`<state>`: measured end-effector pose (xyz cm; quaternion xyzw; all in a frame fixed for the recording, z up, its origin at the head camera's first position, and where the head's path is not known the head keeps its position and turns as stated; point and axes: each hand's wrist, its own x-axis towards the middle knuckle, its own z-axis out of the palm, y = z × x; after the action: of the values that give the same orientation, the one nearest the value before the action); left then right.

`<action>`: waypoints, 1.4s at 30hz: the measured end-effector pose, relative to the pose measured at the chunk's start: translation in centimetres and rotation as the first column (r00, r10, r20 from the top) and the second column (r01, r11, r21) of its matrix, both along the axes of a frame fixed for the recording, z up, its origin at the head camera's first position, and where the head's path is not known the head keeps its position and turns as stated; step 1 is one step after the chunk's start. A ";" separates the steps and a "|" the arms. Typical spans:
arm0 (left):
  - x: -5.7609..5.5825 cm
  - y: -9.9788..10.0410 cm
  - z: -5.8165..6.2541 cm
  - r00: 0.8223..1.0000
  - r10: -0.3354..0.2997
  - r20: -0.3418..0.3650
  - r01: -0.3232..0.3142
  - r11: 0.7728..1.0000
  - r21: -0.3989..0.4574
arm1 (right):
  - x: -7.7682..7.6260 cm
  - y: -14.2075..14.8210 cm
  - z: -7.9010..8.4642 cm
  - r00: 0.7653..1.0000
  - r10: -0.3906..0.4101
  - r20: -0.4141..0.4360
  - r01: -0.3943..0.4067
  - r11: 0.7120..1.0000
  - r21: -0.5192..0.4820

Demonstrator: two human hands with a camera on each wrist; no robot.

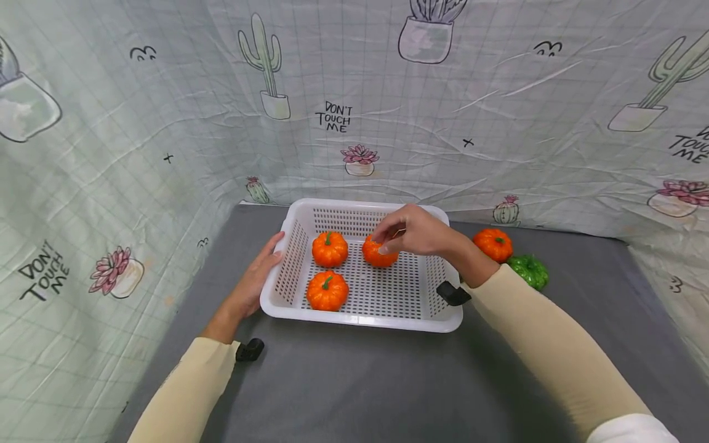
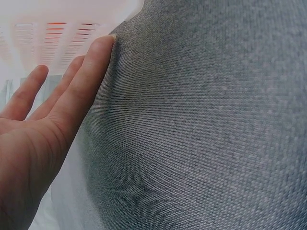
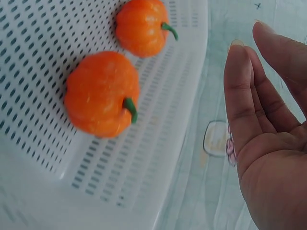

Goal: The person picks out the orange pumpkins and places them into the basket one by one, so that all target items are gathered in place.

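Note:
A white perforated plastic basket point(image 1: 360, 321) holds three small orange pumpkins with green stems. Two of them, the back-left pumpkin point(image 1: 330, 250) and the front-left pumpkin point(image 1: 327, 291), sit by the basket's left side. Over the third pumpkin point(image 1: 379, 258) hovers my right hand point(image 1: 414, 231), partly covering it in the head view. The right wrist view has that hand point(image 3: 268, 120) with nothing between thumb and fingers. My left hand point(image 1: 255, 283) rests against the basket's left wall. In the left wrist view its fingers point(image 2: 79, 91) extend straight along the basket's outside.
Right of the basket, another orange pumpkin point(image 1: 493, 245) lies on the dark grey tabletop point(image 1: 354, 375), beside a shiny green pumpkin-shaped piece point(image 1: 528, 271). My right forearm passes close in front of both. A cactus-print cloth point(image 1: 399, 141) hangs behind and at the sides.

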<state>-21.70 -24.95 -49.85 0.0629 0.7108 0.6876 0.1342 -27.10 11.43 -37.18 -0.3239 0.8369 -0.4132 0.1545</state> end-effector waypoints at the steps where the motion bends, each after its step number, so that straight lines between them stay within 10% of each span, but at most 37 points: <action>1: 0.0 0.0 0.0 1.000 0.001 -0.001 -0.001 1.000 -0.002 | 0.0 0.3 0.0 1.000 -0.009 -0.002 0.009 1.000 0.003; 42: -0.2 0.0 0.1 1.000 0.008 0.002 -0.008 1.000 -0.024 | -1.0 10.6 -1.2 0.959 -0.280 0.037 0.274 0.955 0.109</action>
<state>-21.94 -24.94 -49.77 0.0579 0.7192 0.6794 0.1330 -28.07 22.07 -38.41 -0.1842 0.8898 -0.3957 0.1333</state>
